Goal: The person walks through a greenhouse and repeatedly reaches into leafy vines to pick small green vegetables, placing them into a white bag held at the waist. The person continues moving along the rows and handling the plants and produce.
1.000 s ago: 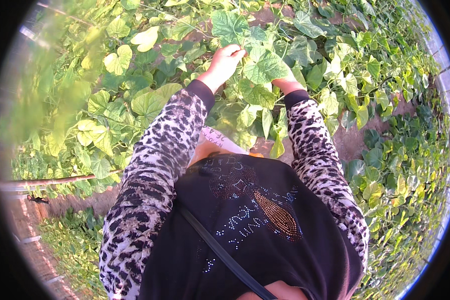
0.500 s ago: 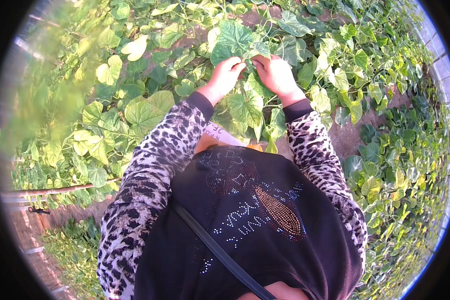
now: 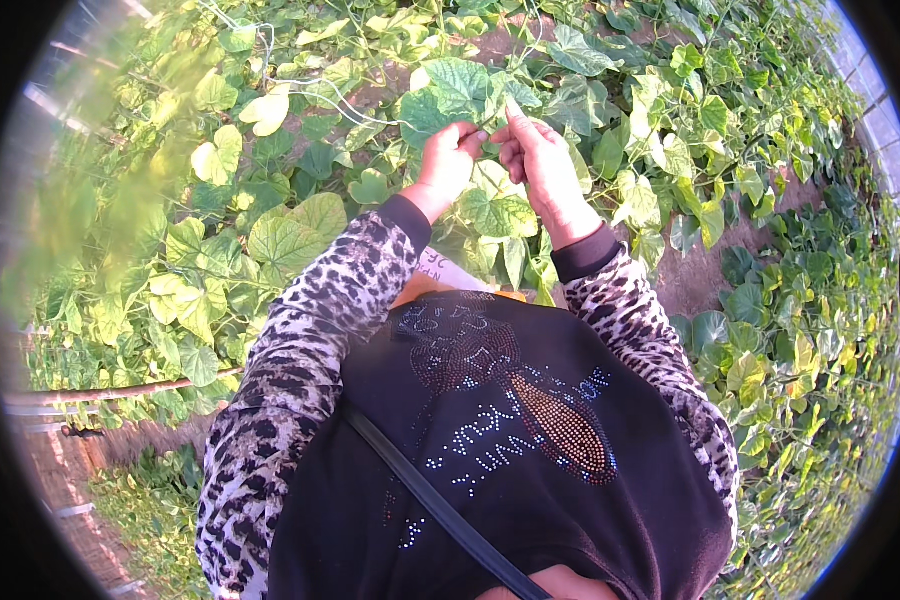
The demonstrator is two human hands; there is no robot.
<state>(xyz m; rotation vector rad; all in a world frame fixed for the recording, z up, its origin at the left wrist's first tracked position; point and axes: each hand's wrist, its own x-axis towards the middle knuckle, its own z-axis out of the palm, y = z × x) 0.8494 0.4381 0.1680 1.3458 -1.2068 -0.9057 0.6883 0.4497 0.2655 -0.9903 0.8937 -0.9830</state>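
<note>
Lying just beyond the fingertips, a broad, toothed green vine leaf (image 3: 460,88) spreads above the gap between the two bare hands, its wider reach slanting from upper right to lower left. The left hand (image 3: 446,165) is nearer, its knuckles close under the leaf's lower edge; the right hand (image 3: 550,178) stands to the lower right, one digit pointing up toward the foliage. Between the hands and slightly below them hangs a paler yellow-green leaf (image 3: 500,212).

Bent inward, the left fingers bring their tips close to the thumb; whether they pinch a stem is too small to tell. The right hand is half curled, its other fingers folded in toward the left, and what it grasps, if anything, cannot be made out. A thin white cord (image 3: 380,122) curves in from the upper left, reaching the broad leaf's left side, near the left hand.
</note>
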